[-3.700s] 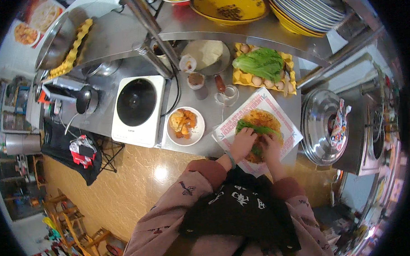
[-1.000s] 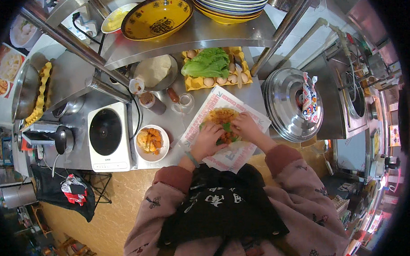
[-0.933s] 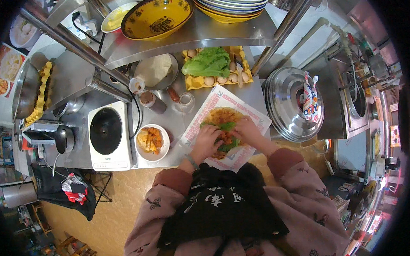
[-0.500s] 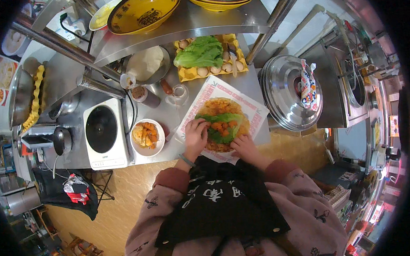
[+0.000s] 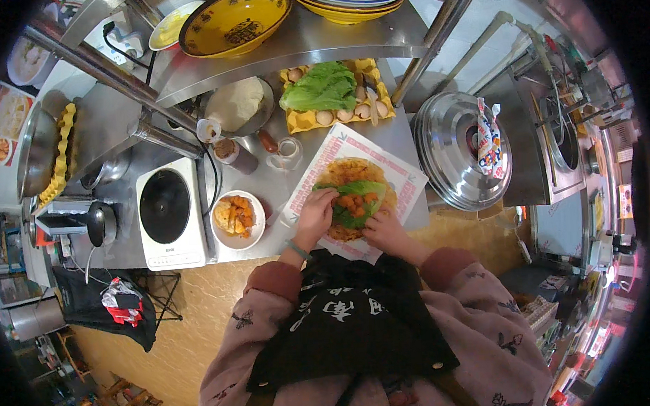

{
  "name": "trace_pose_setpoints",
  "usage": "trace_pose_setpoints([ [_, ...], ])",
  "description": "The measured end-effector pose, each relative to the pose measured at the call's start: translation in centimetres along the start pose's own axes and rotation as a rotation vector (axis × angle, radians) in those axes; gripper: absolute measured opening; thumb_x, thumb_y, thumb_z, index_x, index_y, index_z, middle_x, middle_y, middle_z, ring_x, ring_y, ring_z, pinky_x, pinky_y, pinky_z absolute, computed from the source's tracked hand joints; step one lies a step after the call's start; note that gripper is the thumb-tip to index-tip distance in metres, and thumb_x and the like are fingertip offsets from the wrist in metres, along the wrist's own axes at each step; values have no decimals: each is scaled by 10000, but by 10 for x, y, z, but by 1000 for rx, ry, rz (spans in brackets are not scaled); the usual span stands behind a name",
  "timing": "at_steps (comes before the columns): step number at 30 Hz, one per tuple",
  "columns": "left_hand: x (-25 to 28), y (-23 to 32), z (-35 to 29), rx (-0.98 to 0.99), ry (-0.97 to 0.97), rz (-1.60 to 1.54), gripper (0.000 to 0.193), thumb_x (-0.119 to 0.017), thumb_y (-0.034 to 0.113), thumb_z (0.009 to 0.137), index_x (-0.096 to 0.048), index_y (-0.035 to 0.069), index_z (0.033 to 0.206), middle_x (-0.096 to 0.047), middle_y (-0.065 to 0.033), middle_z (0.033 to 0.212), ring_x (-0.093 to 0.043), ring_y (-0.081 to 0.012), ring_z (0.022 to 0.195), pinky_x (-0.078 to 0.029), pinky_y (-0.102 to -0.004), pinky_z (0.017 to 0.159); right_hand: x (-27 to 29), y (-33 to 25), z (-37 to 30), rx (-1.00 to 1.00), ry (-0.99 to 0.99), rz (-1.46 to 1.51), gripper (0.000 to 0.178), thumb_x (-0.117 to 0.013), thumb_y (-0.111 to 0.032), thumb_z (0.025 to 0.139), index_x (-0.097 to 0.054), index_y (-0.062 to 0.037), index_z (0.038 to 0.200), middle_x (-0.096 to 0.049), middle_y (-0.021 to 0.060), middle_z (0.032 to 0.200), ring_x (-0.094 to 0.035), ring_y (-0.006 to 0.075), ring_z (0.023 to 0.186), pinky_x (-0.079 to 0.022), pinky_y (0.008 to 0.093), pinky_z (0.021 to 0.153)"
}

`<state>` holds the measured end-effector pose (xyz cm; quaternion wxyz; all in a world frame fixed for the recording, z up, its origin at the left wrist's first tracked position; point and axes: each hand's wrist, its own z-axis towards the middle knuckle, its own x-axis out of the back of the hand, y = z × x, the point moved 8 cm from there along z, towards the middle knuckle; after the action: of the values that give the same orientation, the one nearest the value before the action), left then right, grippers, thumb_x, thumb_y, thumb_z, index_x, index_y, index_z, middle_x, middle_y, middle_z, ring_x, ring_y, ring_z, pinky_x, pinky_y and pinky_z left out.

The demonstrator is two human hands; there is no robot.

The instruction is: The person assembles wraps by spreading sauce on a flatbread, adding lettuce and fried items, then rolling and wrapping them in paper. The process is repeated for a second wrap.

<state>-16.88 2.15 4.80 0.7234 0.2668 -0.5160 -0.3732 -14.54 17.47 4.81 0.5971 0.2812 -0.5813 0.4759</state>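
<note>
"Two bare hands at the flatbread (image 5: 352, 168). Position of the bread?"

"Flat on a sheet of red-and-white printed paper (image 5: 408, 180), which lies askew on the metal counter (image 5: 275, 242). Green lettuce (image 5: 372, 189) lies across the bread, with orange chunks (image 5: 355, 204) on top of it."

"Left hand (image 5: 315, 219)?"

"At the left side of the bread. Fingers bent, tips at the lettuce edge. Cannot tell whether they pinch it or merely rest there."

"Right hand (image 5: 385, 231)?"

"At the lower right side of the bread, fingers curled inward, tips by the lettuce. Grip partly hidden under the hand; cannot tell if anything is grasped."

"Surroundings, left of the paper?"

"White bowl (image 5: 261, 229) holding orange food (image 5: 235, 215); beyond it, a white cooktop (image 5: 201, 247) with a round black plate."

"Beyond the paper?"

"Yellow egg tray (image 5: 299, 121), more lettuce leaves (image 5: 319, 87) lying over the eggs. Clear jar (image 5: 288, 153) to the left of the paper's far corner."

"Right?"

"Round shiny metal lid (image 5: 448, 152), just beside the paper."
</note>
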Motion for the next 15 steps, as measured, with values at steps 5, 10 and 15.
trace_pose_setpoints([
  [5, -19, -12, 6, 86, -184, -51, 232, -517, 26, 772, -600, 16, 988, -613, -162, 951, -562, -333, 913, -459, -386, 797, 26, 19, 29, -81, 155, 22, 128, -686, -204, 604, -592, -158, 678, -493, 11, 763, -501, 215, 829, -352, 450, 832],
  [10, -21, -10, 12, -2, -229, -9, 207, -527, 72, 774, -603, 10, 956, -612, -158, 929, -556, -334, 904, -446, -398, 806, 20, 65, 65, -240, 64, 156, 89, -677, -181, 596, -613, -174, 658, -546, 1, 746, -525, 215, 818, -342, 427, 794],
  [15, -7, 5, 19, -74, -132, 124, 257, -544, 73, 750, -586, 3, 994, -595, -134, 1018, -533, -322, 966, -422, -403, 852, -13, 99, 78, -401, -86, 330, 94, -685, -203, 627, -644, -177, 708, -588, 19, 783, -545, 247, 865, -353, 451, 780],
])
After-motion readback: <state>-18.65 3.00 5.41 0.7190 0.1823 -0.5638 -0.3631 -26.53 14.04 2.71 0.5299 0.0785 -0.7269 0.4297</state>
